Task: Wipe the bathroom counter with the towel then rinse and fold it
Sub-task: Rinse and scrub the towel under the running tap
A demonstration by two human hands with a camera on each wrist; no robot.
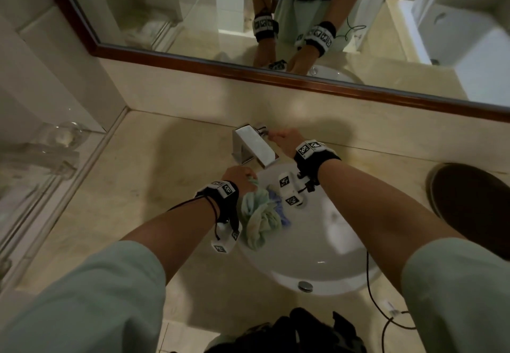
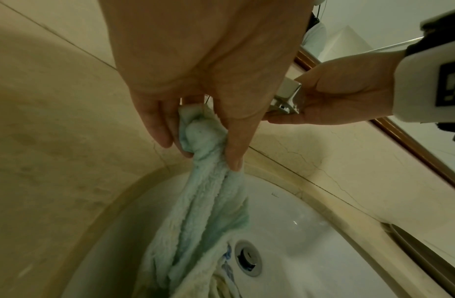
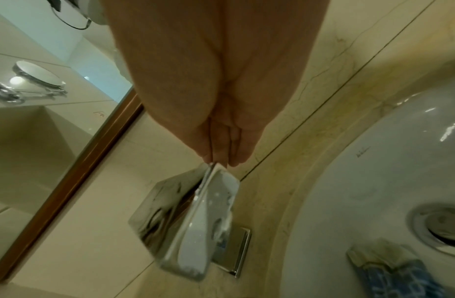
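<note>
A pale green towel (image 1: 259,214) with a blue patterned part hangs bunched into the white sink (image 1: 317,256). My left hand (image 1: 240,176) grips its upper end at the basin's back left rim. In the left wrist view, the fingers and thumb of the left hand (image 2: 199,151) pinch the towel (image 2: 208,211), which trails down toward the drain (image 2: 246,258). My right hand (image 1: 276,134) reaches behind the chrome faucet (image 1: 256,145). Its fingertips (image 3: 234,161) pinch the end of the faucet handle (image 2: 287,96). No water shows at the spout. A corner of the towel (image 3: 390,278) lies in the basin.
The beige stone counter (image 1: 138,187) surrounds the sink. A wood-framed mirror (image 1: 248,8) runs along the back wall. Glass items (image 1: 63,137) stand at the far left, a dark round object (image 1: 469,201) at the right. A black cable (image 1: 372,297) crosses the sink's front rim.
</note>
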